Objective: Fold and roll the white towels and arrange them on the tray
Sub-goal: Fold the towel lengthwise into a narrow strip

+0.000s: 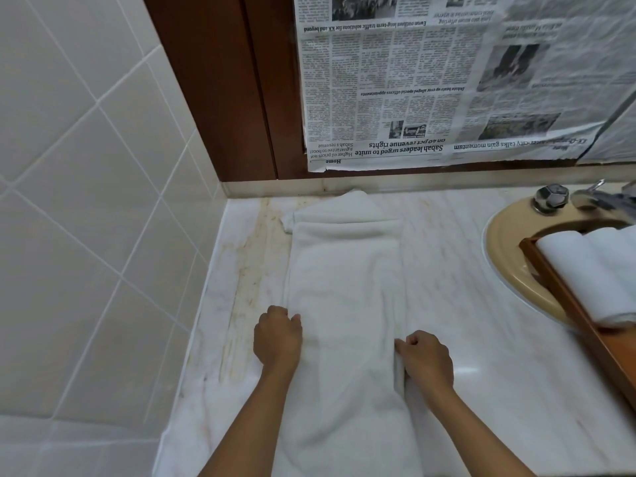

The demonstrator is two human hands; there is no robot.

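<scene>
Head view: left of the sink (pixel 499 249), our left hand (pixel 277 339) and right hand (pixel 426 359) each grip a long edge of the flat towel (pixel 344 287); uneven pulling could skew the fold, we judge.

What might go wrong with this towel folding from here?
The towel lies beside yellowish stains on the counter and could pick up dirt. A corner sticks out at its far end, so the roll may come out crooked. The tray seems to sit partly over the sink; a nudge might tip it.
</scene>
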